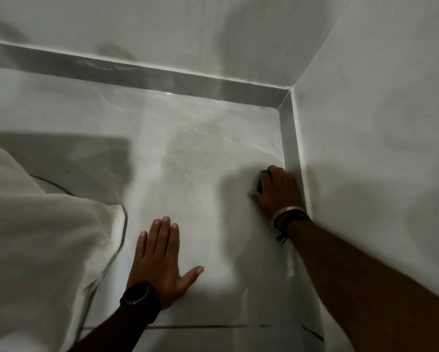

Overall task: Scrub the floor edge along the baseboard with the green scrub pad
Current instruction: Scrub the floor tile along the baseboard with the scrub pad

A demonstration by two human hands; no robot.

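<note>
Pale glossy floor meeting the grey baseboard at a corner; white cloth at left. Left hand lies flat and spread on the floor, holding nothing. Right hand presses down on the pad, mostly hidden, just beside the baseboard. The pad is probably light, soft and compressible; best pinned flat under the fingers, since the glossy tile may be slippery.

This looks like a room corner in a home. A glossy, pale marble-patterned tile floor with dark grout lines meets plain white painted walls. A grey baseboard runs along both walls into the corner. A sheer white curtain drapes onto the floor at the left.
</note>
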